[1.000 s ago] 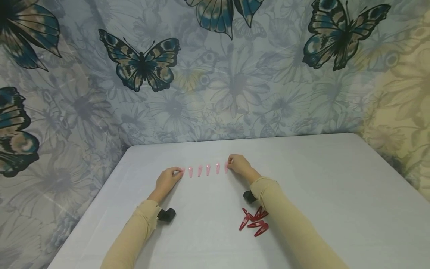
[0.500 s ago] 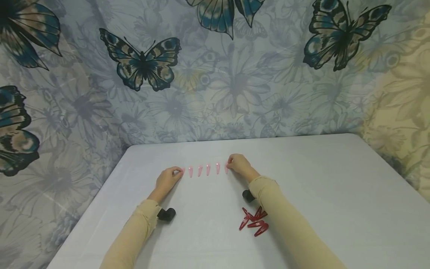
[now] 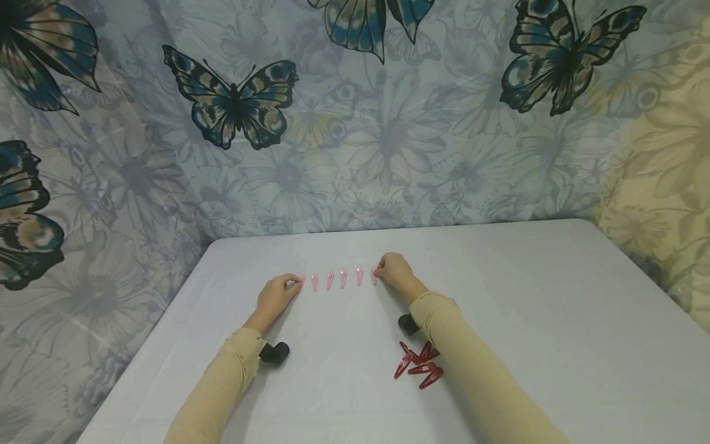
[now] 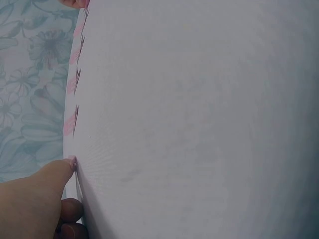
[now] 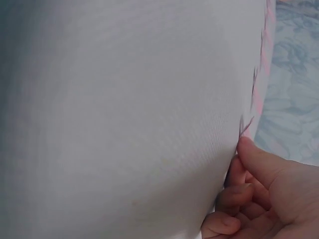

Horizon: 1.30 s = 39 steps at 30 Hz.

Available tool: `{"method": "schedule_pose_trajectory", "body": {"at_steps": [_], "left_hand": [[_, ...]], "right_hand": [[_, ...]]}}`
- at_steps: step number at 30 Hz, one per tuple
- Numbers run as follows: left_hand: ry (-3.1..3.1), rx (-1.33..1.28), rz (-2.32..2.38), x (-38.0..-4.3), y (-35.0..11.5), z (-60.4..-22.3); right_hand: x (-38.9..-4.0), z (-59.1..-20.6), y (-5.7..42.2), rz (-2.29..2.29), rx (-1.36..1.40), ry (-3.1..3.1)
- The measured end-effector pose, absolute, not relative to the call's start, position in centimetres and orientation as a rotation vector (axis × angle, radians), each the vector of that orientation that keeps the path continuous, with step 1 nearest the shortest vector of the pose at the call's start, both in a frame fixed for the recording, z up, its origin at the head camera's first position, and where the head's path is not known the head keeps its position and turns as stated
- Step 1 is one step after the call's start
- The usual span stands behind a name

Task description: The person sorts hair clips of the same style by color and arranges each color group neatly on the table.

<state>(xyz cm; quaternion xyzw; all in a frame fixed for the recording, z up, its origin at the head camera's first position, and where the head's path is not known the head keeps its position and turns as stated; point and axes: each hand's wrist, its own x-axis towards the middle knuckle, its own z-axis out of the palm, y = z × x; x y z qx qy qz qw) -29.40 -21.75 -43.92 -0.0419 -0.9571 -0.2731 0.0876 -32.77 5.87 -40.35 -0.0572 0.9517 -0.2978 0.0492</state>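
Observation:
Several pink snap hair clips (image 3: 330, 280) stand in a row across the far half of the white table, narrow ends toward me. My left hand (image 3: 274, 297) pinches the clip at the row's left end (image 3: 302, 280) between thumb and fingers, which cover most of it. At the right end, my right hand (image 3: 396, 270) pinches another pink clip (image 3: 374, 277), its lower part showing below the fingertips. In the right wrist view the thumb (image 5: 251, 149) lies against this end clip (image 5: 246, 130), the other fingers curled under. The left wrist view shows the left thumb (image 4: 62, 170) at the row's near end.
A loose pile of dark red snap hair clips (image 3: 421, 364) lies beside the right forearm, nearer to me. Black wrist cameras (image 3: 275, 353) hang under both sleeves. The white table (image 3: 527, 277) ends at a butterfly-patterned cloth backdrop (image 3: 388, 154).

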Motion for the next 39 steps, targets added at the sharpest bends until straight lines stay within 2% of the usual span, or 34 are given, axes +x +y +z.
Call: {"method": "schedule_pose_trajectory", "body": {"at_steps": [2,8,10,14,21,24,30,39], "left_hand": [[-2.849,-0.123,-0.814,-29.4,-21.7,-43.9],[-2.852,-0.12,-0.818,-29.3,-21.5,-44.0],[-2.857,-0.125,-0.82,-29.3,-21.5,-44.0],[-2.855,-0.128,-0.816,-29.3,-21.6,-44.1],[-2.845,-0.127,-0.817,-29.1,-21.8,-44.1],[-2.844,-0.122,-0.809,-29.2,-21.8,-44.1],[-2.833,-0.123,-0.8,-29.3,-21.6,-44.0],[-2.827,-0.129,-0.812,-29.2,-21.6,-43.9]], "right_hand": [[-32.6,-40.5,5.9,-0.937,-0.226,2.92],[-41.9,-52.7,7.8,-0.989,-0.362,3.026],[-43.3,-54.3,8.1,-1.006,-0.337,2.981],[-42.6,-53.4,7.9,-1.041,-0.336,2.955],[-35.8,-44.3,6.5,-1.02,-0.17,2.871],[-34.2,-42.7,6.5,-1.031,-0.195,2.896],[-33.7,-42.1,6.8,-1.07,-0.246,2.897],[-33.8,-42.0,6.6,-1.071,-0.178,2.88]]}}
